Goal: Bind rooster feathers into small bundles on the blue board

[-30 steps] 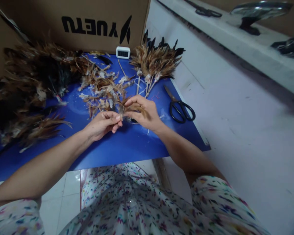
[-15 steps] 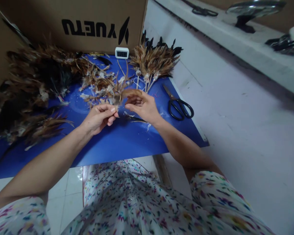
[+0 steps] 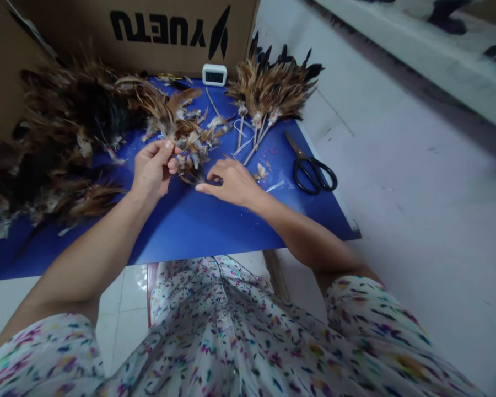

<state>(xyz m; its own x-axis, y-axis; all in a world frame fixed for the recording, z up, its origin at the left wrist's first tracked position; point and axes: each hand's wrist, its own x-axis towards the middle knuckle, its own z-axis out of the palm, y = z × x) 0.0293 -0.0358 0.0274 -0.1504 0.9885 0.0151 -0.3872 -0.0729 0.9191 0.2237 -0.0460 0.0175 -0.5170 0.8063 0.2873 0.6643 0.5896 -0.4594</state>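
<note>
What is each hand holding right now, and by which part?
Left hand pinches a feather bunch at its quill end. Right hand holds nothing, fingertips down among loose feathers.

From my feed the light is soft, even and fairly dim, with faint glare just beyond my right hand [image 3: 231,184]. Left of it, the frame edge blurs and bends.

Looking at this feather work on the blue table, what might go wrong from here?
The small feather bunch pinched in the left hand looks loosely gathered, so feathers might slip out. The right hand picks among loose feathers that may scatter easily. The scissors lie near the table's right edge and might get knocked off.
</note>
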